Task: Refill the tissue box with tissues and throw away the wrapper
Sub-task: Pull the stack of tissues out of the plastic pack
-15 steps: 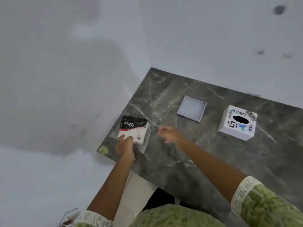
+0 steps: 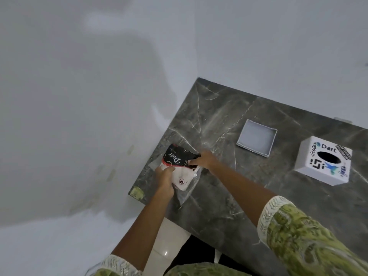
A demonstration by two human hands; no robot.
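I have the tissue pack [image 2: 180, 166] at the near left corner of the table [image 2: 219, 216], its black printed end pointing away from me and its white end toward me. My left hand [image 2: 165, 181] is curled around the near left side of the pack, fingers closed on it to keep it steady. My right hand [image 2: 203, 161] has come in from the right and pinches the wrapper at the right edge, where the black print meets the white. A loose tail of clear film [image 2: 187, 193] lies on the table just below the pack.

As I judge it, the step is opening the wrapper. To do it well I should keep the left hand firm but not crushing, so the stack inside stays square, and pull with the right hand along the seam and not straight up, so the film splits cleanly and stays in one piece to throw away. Keeping the pack low over the table means nothing falls off the edge, which is close on the left.

The box [image 2: 323, 163] sits well apart on the right, sticker side and dark oval slot facing up. Its base [image 2: 256, 138], a shallow grey tray, lies between pack and box, empty as far as I can see
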